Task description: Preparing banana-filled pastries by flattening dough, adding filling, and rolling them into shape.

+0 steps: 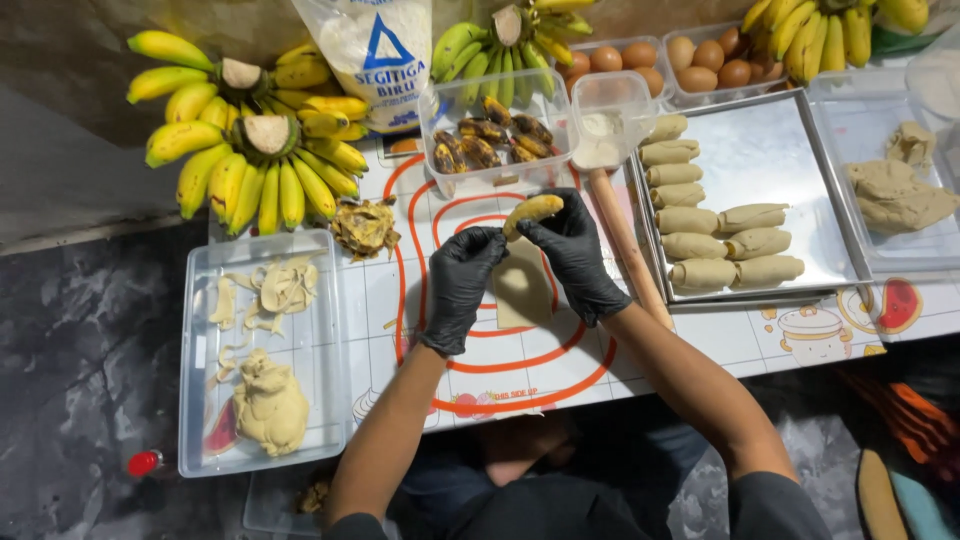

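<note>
Low on a white mat with red rings (470, 372), both black-gloved hands work over a flat dough sheet (523, 290): left hand (462, 283) pinches its top edge, right hand (574, 250) pinches a peeled banana (532, 209) (wrapping looks barely begun); beyond, a steel tray (790, 160) holds finished rolls (702, 218), so rolling snugly seems next
</note>
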